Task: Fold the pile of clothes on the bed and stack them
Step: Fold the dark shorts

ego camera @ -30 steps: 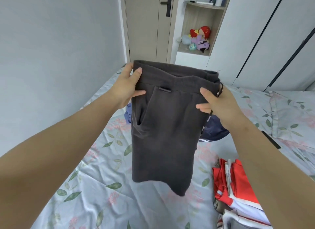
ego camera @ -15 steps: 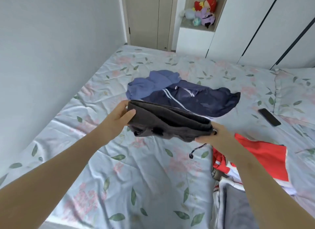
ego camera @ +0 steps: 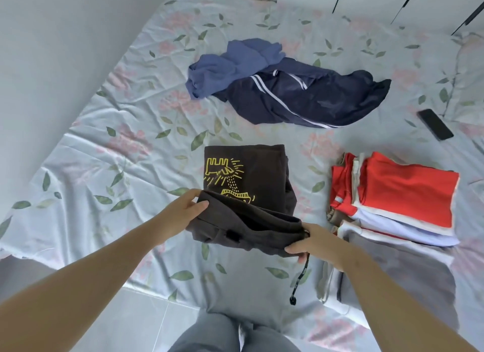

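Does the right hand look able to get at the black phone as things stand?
Probably not yet: the right hand grips the waistband of the dark shorts, and the phone lies farther up the bed, beyond the red folded stack. Nothing covers it, though.

Grey garment [ego camera: 408, 270] partly behind right forearm [ego camera: 387, 299]

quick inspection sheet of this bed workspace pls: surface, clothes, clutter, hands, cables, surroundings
surface: bed sheet, leaf print, wrinkled
job's things: brown garment with yellow print, far end on the sheet, near end held up; blue garment and navy striped garment unfolded beyond it; red and white stack folded at right, grey garment beside it
clutter: black phone at far right
grippers: left hand and right hand each grip the brown garment's near edge
cables: nothing seen; a drawstring dangles below the right hand
surroundings: wall at left, wardrobe doors beyond, tiled floor
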{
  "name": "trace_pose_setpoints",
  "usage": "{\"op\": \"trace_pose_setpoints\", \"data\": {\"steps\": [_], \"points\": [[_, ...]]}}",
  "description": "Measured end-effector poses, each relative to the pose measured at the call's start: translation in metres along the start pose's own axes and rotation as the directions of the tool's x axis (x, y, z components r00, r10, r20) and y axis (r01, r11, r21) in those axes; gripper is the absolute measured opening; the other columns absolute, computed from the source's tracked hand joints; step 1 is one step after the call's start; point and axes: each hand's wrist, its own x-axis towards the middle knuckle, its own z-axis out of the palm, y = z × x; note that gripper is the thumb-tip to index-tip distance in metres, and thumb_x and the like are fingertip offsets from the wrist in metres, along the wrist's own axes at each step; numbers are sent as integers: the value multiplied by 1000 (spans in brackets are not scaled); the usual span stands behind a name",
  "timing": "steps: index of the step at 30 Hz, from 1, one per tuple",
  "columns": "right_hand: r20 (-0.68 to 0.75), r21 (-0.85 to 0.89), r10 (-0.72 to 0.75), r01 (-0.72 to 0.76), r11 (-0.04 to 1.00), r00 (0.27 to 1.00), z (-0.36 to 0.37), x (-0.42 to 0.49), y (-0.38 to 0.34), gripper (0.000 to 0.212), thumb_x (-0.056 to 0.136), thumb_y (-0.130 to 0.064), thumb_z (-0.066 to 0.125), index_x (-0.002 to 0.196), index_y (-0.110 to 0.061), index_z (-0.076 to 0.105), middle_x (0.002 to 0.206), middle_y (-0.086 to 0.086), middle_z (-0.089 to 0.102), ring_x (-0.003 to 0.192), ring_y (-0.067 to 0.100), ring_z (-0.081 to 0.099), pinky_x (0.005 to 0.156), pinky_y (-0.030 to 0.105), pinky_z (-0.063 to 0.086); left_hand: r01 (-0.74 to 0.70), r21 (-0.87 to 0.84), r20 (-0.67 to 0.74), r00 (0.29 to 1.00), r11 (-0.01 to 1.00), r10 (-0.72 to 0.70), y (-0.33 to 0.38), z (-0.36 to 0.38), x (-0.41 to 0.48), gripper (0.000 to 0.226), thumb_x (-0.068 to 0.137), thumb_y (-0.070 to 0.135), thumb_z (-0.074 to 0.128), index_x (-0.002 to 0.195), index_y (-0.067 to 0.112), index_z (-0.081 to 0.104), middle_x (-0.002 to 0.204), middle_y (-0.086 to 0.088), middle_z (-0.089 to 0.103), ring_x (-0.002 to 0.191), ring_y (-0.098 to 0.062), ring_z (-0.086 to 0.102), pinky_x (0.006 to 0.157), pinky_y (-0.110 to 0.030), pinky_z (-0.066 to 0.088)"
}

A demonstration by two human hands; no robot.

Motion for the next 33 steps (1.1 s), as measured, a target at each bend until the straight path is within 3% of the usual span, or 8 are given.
{"op": "trace_pose_setpoints", "data": {"steps": [6,13,15,17,21,26,29,33], "points": [[-282,105,-69,103,989,957,-20,55,-11,16,86,-7,65,94,-17,55,74,-2,57,54,-4,57,48,10,40,21,-169,-117,992,985,-42,8,0,55,19,98,27,47,116,21,50,101,-6,64,93,-21,64,79,-33,53],[-510,232,-27,168,958,860,-46,152,-30,36,87,-14,63,118,-20,47,103,3,61,84,16,60,86,38,52,-28,-196,-275,961,980,-28,15,-1,156,34,99,31,44,133,29,42,117,-2,58,98,-13,59,76,-25,50],[-602,166,-41,175,971,798,-49,176,-29,59,87,-15,61,139,-23,35,129,2,52,110,20,53,102,41,42,-40,9,-318,947,999,41,5,4,184,53,99,28,43,146,32,22,147,-2,34,131,-18,38,104,-36,39],[-657,-179,-196,102,979,728,-43,189,-22,72,86,-16,60,148,-21,24,150,2,33,133,22,36,110,42,31,2,445,-297,944,896,145,-12,17,195,64,98,30,43,151,27,7,158,0,10,145,-19,12,115,-44,21],[-401,-698,-432,36,715,808,-1,197,16,70,83,-21,64,146,-19,33,153,5,30,141,28,27,111,48,30,-157,834,50,976,528,212,-56,58,182,67,98,45,35,151,27,0,159,4,-3,147,-19,-7,118,-43,8],[-99,-907,-345,58,416,934,37,209,80,108,28,-56,88,125,-19,58,129,8,59,119,33,57,90,49,49,-308,931,316,949,195,-5,-106,78,169,103,82,69,45,148,23,-18,157,0,-19,144,-25,-20,115,-48,-9],[-76,-929,-345,59,366,935,33,218,102,121,25,-47,91,132,-15,46,134,12,54,124,33,48,99,50,41,-357,931,350,933,83,88,-124,71,173,129,52,58,80,149,15,7,155,-14,21,143,-36,18,112,-54,17],[-67,-934,-419,91,344,905,21,225,110,95,45,-19,89,132,-11,53,135,11,55,120,33,55,96,47,46,-433,899,403,880,74,254,-139,53,186,116,40,40,91,139,13,36,139,-19,48,128,-35,47,102,-48,38]]}}
